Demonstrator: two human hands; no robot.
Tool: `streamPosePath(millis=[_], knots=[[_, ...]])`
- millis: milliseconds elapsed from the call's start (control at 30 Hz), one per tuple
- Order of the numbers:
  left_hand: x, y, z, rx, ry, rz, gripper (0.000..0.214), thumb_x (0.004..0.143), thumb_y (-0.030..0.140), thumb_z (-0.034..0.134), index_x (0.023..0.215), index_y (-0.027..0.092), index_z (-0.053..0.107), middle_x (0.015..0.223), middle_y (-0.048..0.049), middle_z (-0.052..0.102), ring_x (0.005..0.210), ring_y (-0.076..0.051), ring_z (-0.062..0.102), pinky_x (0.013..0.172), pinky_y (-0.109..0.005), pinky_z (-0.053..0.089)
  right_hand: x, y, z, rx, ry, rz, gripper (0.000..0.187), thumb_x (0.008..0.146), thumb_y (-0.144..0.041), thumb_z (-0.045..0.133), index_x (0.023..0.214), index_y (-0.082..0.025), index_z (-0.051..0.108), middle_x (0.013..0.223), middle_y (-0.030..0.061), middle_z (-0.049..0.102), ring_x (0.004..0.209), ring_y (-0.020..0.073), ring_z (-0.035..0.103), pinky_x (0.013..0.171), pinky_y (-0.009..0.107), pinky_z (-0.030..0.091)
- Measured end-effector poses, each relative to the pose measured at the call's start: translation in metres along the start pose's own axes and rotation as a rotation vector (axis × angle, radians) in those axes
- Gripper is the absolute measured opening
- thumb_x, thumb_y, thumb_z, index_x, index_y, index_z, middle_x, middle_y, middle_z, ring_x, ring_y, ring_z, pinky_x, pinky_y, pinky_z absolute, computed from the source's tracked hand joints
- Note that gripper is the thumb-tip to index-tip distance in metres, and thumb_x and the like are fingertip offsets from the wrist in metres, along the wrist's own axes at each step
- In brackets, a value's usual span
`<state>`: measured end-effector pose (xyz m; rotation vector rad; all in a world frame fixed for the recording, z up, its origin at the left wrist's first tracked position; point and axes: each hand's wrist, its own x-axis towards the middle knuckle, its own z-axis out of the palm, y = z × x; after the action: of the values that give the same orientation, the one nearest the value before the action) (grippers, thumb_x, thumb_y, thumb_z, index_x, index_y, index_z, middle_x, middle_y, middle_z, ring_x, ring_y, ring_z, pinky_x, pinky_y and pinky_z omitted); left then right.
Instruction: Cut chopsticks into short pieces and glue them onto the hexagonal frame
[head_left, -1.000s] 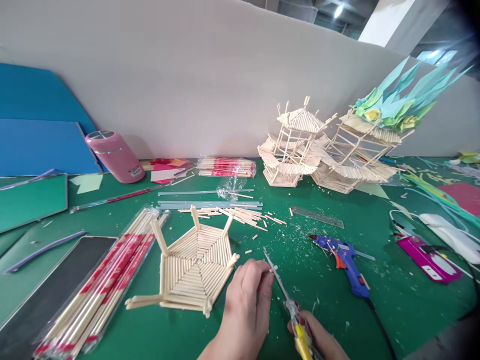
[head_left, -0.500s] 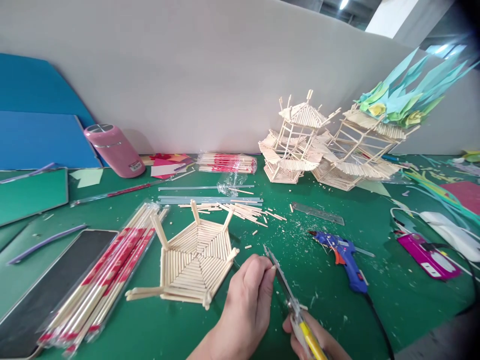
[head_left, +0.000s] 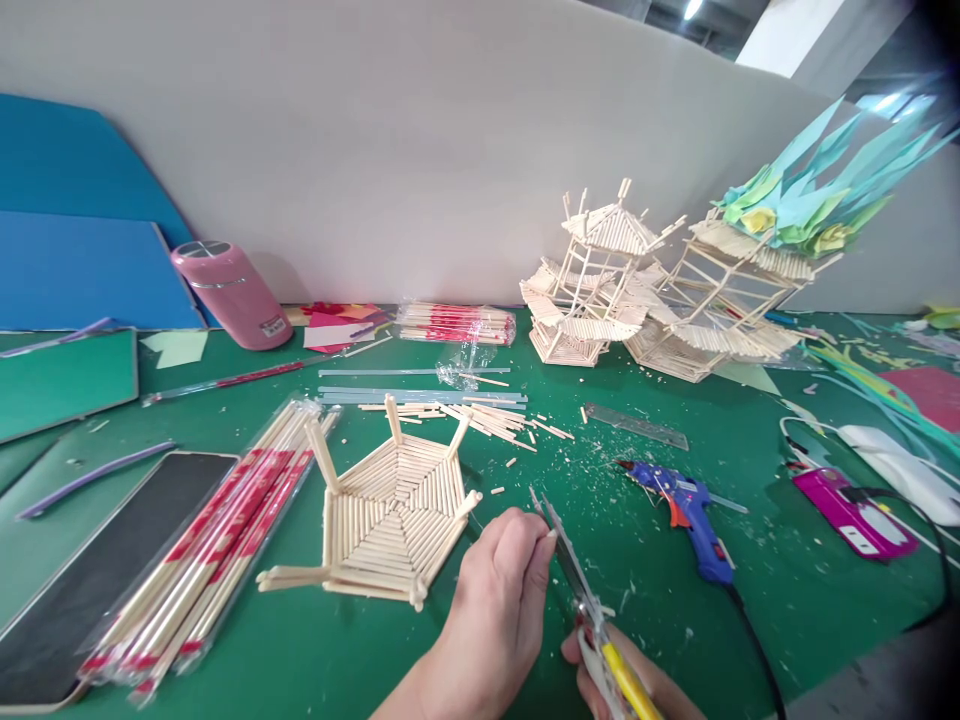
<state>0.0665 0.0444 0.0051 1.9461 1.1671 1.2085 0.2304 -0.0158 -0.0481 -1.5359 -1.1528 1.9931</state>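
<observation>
My left hand (head_left: 499,600) is closed in a pinch, with the pale end of a thin wooden stick (head_left: 553,536) just showing at its fingertips; the rest of the stick is hidden. In my right hand (head_left: 652,675), partly cut off by the bottom edge, is a pair of scissors (head_left: 581,580) with yellow and pale handles. Their blades point away from me, slightly parted, right against the left fingertips. Left of my hands lies a hexagonal base (head_left: 397,510) of wooden sticks, with short posts standing at its corners.
A blue glue gun (head_left: 686,510) with a cord lies to the right. Behind are cut sticks (head_left: 491,422), a clear ruler (head_left: 636,426) and stick pavilions (head_left: 589,285). Packed chopsticks (head_left: 217,540), a phone-like dark slab (head_left: 112,570) and a pink tumbler (head_left: 232,295) are left.
The view has shifted slightly. Both hands stay almost in place, and the scissors' blades look a little wider apart.
</observation>
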Motion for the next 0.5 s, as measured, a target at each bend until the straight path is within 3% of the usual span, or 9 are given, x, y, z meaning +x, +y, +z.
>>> streamPosePath(millis=[233, 500], knots=[[0.000, -0.001, -0.001, -0.042, -0.043, 0.002, 0.017, 0.089, 0.009, 0.037, 0.076, 0.020, 0.040, 0.067, 0.0020, 0.043, 0.057, -0.010, 0.040, 0.051, -0.019, 0.036, 0.010, 0.015, -0.003, 0.047, 0.040, 0.061, 0.045, 0.067, -0.068, 0.052, 0.073, -0.024, 0.046, 0.048, -0.0095, 0.030, 0.043, 0.0057, 0.032, 0.044, 0.018, 0.027], [0.003, -0.003, -0.005, -0.073, -0.100, 0.015, 0.017, 0.089, 0.010, 0.036, 0.076, 0.020, 0.041, 0.068, 0.0016, 0.043, 0.058, -0.011, 0.038, 0.053, -0.021, 0.036, -0.010, -0.022, -0.009, -0.094, 0.060, 0.163, 0.026, 0.080, -0.049, 0.049, 0.071, -0.025, 0.054, 0.052, -0.0061, 0.043, 0.051, 0.0103, 0.049, 0.054, 0.021, 0.039]])
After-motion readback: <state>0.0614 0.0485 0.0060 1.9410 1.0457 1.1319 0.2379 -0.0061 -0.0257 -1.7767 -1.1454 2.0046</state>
